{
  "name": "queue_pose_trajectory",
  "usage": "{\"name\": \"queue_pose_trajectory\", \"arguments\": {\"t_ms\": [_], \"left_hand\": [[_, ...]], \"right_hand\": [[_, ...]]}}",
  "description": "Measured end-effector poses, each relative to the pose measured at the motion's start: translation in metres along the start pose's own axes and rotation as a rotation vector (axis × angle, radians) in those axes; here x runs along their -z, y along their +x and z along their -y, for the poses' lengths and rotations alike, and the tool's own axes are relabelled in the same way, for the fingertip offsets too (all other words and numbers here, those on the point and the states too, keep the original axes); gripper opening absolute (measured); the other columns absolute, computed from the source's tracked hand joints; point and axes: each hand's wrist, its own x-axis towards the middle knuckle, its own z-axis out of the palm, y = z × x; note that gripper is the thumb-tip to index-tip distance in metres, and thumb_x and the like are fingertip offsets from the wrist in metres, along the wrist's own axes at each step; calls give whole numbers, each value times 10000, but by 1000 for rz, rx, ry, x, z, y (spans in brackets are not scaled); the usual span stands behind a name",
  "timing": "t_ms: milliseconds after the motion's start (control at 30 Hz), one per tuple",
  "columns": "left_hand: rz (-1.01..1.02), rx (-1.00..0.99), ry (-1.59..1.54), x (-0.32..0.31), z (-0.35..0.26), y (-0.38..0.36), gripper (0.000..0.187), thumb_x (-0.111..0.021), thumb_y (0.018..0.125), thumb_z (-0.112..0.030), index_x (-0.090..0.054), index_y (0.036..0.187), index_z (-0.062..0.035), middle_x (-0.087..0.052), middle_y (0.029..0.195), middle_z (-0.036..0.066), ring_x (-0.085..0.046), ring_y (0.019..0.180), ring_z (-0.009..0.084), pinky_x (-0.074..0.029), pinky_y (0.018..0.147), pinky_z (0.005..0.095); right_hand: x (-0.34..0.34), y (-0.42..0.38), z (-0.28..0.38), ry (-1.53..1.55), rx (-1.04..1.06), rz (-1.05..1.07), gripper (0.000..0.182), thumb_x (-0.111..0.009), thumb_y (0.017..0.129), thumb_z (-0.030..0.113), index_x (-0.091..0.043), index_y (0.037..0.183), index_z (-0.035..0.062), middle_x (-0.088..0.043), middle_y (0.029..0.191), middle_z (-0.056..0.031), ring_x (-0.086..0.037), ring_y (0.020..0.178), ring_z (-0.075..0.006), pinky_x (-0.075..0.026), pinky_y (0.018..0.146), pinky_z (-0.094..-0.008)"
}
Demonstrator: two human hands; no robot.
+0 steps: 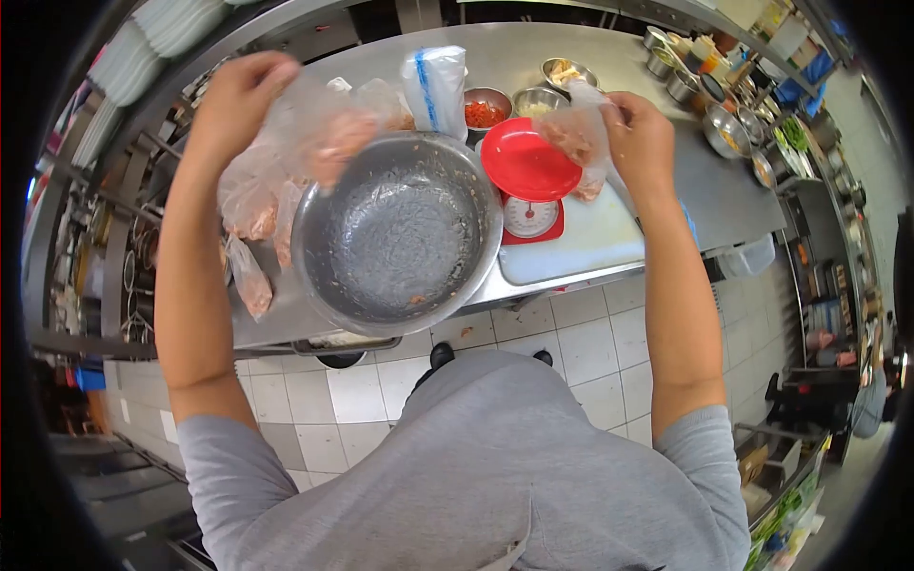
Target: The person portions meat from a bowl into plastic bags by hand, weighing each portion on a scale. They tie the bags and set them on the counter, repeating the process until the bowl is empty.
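Note:
My left hand (pixel 246 100) is raised at the upper left, fingers closed on a clear plastic bag; the pinkish meat (pixel 341 147) in it is blurred by motion. My right hand (pixel 640 141) pinches the top of another clear bag of meat (pixel 571 135), held at the right side of the red scale pan (pixel 522 162). Below the pan shows the scale's round dial (pixel 530 218). A large metal bowl (pixel 400 238) stands between my arms, with smears and a few scraps inside. More bags of meat (pixel 250 276) lie left of the bowl.
A clear plastic bag bundle with a blue stripe (pixel 435 90) stands behind the bowl. Nearby are a bowl of chopped red pieces (pixel 486 109) and other small bowls. A white cutting board (pixel 571 249) lies right of the scale. Several metal containers (pixel 726 131) line the right side.

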Motion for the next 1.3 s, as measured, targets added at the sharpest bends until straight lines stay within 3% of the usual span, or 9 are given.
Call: {"name": "queue_pose_trajectory", "arguments": {"t_ms": [133, 400, 667, 733, 867, 933, 1167, 1233, 1300], "left_hand": [[154, 33, 10, -66, -58, 38, 292, -637, 925, -251, -697, 1003, 24, -701, 832, 127, -658, 775, 230, -523, 763, 371], [158, -244, 174, -188, -153, 51, 234, -652, 895, -214, -721, 985, -9, -700, 969, 201, -656, 919, 384, -516, 797, 448], [179, -202, 249, -208, -191, 36, 370, -706, 823, -192, -682, 1178, -93, -703, 1086, 166, -655, 1027, 360, -528, 862, 439], [272, -79, 172, -196, -205, 37, 514, -761, 787, -232, -634, 1264, -91, -696, 1122, 184, -663, 1045, 350, -529, 878, 424], [171, -58, 50, -191, -209, 42, 454, -768, 807, -260, -664, 1220, -103, -719, 1015, 144, -689, 926, 290, -529, 827, 384], [123, -153, 151, -190, -203, 53, 357, -717, 861, -262, -692, 1150, -55, -724, 991, 153, -695, 911, 282, -530, 821, 369], [203, -221, 88, -205, -202, 72, 294, -642, 925, -240, -713, 1060, 11, -727, 949, 185, -706, 881, 277, -535, 815, 360], [385, -19, 39, -207, -208, 78, 427, -691, 883, -347, -699, 1116, 11, -717, 1026, 210, -698, 975, 312, -522, 894, 389], [194, -144, 98, -211, -210, 79, 543, -720, 837, -421, -677, 1165, 8, -696, 1099, 221, -674, 1041, 332, -503, 942, 403]], "right_hand": [[44, 1, -27, 1, 6, 51, 211, -703, 847, 154, -725, 1000, 11, -710, 930, -206, -701, 819, -323, -538, 750, -369], [43, -43, -118, 2, -134, 346, 210, -696, 836, 174, -739, 972, 20, -712, 863, -211, -704, 795, -334, -543, 733, -377], [38, -76, -172, 110, -208, 448, 227, -719, 822, 157, -742, 1010, 31, -726, 950, -187, -701, 851, -315, -534, 779, -374], [36, -83, -183, 173, -105, 469, 372, -746, 840, 194, -688, 1176, 45, -701, 1044, -150, -655, 879, -222, -516, 763, -324], [60, -94, -160, 104, -93, 472, 530, -763, 841, 225, -601, 1325, 83, -616, 1209, -145, -613, 981, -226, -513, 798, -329], [62, -100, -158, 214, -159, 243, 648, -775, 833, 319, -531, 1385, 83, -554, 1228, -170, -599, 973, -286, -513, 865, -369], [67, -126, -184, 260, -287, -68, 557, -713, 904, 322, -544, 1365, 58, -558, 1239, -179, -604, 1006, -245, -510, 857, -354], [70, -136, -192, 260, -330, -45, 488, -687, 929, 282, -568, 1334, 37, -576, 1232, -171, -609, 1015, -229, -508, 862, -338], [79, -149, -186, 254, -340, -59, 463, -677, 937, 264, -576, 1322, 28, -584, 1224, -168, -612, 1016, -228, -506, 865, -338]]}}
